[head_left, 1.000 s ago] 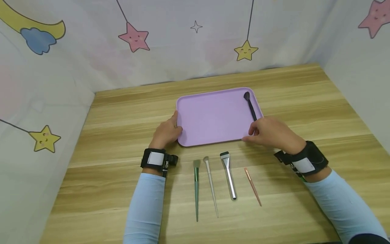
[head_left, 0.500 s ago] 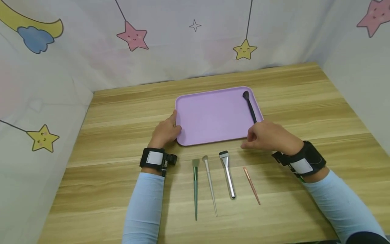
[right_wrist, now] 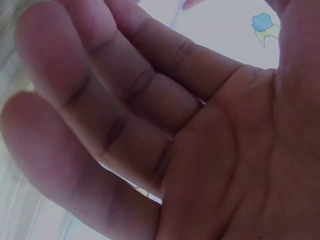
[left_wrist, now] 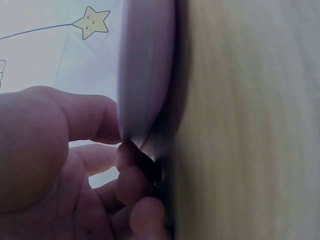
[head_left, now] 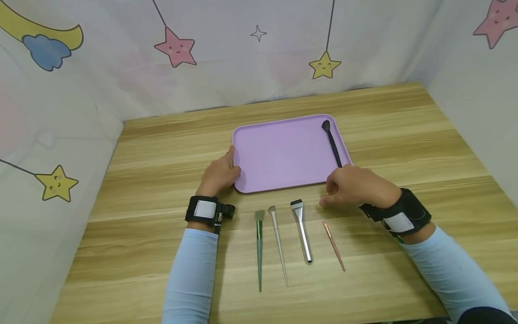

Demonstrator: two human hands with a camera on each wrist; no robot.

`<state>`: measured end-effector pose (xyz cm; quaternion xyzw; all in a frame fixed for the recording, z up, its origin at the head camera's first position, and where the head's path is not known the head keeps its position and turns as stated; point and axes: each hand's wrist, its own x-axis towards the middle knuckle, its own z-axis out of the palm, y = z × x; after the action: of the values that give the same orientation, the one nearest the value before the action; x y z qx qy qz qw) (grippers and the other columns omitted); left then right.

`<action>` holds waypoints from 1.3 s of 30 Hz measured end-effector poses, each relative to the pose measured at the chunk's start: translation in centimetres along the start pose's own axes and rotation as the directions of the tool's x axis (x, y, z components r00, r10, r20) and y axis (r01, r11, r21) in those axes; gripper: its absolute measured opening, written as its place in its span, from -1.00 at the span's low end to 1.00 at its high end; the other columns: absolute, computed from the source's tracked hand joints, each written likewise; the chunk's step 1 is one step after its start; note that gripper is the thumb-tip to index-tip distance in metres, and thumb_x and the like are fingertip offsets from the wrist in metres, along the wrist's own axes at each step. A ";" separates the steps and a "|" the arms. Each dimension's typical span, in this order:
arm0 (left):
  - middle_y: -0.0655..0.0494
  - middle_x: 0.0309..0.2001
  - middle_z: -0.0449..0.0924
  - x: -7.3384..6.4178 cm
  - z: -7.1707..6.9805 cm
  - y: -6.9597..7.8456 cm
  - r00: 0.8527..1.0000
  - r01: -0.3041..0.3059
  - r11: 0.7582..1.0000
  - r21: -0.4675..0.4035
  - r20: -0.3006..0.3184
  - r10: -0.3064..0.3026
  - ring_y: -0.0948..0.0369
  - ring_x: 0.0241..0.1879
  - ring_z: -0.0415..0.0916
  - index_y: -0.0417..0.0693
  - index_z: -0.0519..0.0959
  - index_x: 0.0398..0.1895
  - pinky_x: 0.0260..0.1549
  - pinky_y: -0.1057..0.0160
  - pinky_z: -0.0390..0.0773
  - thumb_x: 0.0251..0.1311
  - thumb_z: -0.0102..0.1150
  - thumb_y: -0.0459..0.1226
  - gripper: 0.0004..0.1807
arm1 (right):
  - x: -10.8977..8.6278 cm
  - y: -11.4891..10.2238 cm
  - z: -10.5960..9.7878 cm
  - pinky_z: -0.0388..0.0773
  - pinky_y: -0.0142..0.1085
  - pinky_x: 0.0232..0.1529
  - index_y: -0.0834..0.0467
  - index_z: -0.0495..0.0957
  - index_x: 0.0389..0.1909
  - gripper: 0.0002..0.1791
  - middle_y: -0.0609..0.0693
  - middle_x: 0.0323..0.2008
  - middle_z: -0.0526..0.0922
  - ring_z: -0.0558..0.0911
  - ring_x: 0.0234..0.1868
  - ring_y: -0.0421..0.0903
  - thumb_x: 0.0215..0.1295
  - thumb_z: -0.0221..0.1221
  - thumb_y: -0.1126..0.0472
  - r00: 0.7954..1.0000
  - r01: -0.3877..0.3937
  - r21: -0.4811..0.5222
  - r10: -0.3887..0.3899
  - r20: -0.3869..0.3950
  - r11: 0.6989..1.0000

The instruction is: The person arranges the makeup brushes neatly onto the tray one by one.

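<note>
The left hand [head_left: 218,175] pinches the tray [head_left: 279,153] by its edge, presumably for steadiness; the right hand [head_left: 359,185], half-curled and holding nothing, is near the black brush [head_left: 332,141].

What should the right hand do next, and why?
I think the right hand could reach for the little copper brush. That brush lies on the table just by the hand, whose fingers look empty. The black brush is already on the tray, but four brushes lie outside it.
</note>
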<state>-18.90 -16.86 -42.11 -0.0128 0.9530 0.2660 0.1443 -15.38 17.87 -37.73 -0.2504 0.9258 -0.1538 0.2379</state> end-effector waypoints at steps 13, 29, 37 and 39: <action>-0.11 0.51 0.17 0.0 0.0 0.0 1.000 0.012 1.000 -0.007 0.009 -0.012 -0.11 -0.03 0.42 0.01 -0.08 0.64 -0.23 0.08 0.35 0.33 -0.12 -0.12 -0.18 | -0.1 -0.4 0.2 0.51 -0.20 -0.40 0.16 0.69 -0.35 -0.66 -0.09 -0.44 0.62 0.54 -0.43 -0.12 0.17 0.37 -0.07 0.996 0.054 0.016 -0.055 0.075 0.998; -0.12 0.50 0.18 0.1 0.0 0.0 1.000 0.004 1.000 0.008 0.005 -0.004 -0.11 0.00 0.40 0.00 -0.08 0.64 -0.17 0.04 0.37 0.33 -0.13 -0.12 -0.18 | -0.4 -1.6 0.9 0.43 -0.26 -0.52 0.05 0.64 -0.56 -0.72 -0.14 -0.56 0.56 0.49 -0.54 -0.16 0.01 0.46 -0.05 0.990 0.043 -0.019 -0.041 0.133 0.999; -0.13 0.50 0.19 0.2 0.1 -0.1 1.000 -0.001 1.000 0.005 0.005 0.001 -0.11 0.00 0.40 -0.01 -0.08 0.64 -0.15 0.04 0.37 0.33 -0.11 -0.12 -0.18 | -0.6 -2.0 1.5 0.37 -0.28 -0.58 0.02 0.54 -0.70 -0.65 -0.15 -0.65 0.50 0.44 -0.61 -0.17 -0.09 0.48 -0.05 0.991 0.028 -0.025 -0.024 0.132 0.999; -0.13 0.49 0.20 0.1 0.1 -0.1 1.000 0.001 1.000 0.004 0.003 -0.001 -0.10 -0.03 0.41 -0.01 -0.07 0.64 -0.17 0.05 0.37 0.33 -0.11 -0.11 -0.18 | -0.6 -2.1 1.7 0.34 -0.29 -0.60 0.01 0.52 -0.74 -0.63 -0.16 -0.68 0.48 0.42 -0.63 -0.18 -0.11 0.49 -0.06 0.991 0.034 -0.038 -0.029 0.133 0.999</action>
<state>-19.02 -16.86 -42.26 -0.0123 0.9534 0.2639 0.1458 -13.18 16.18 -38.08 -0.2793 0.9068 -0.1219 0.2913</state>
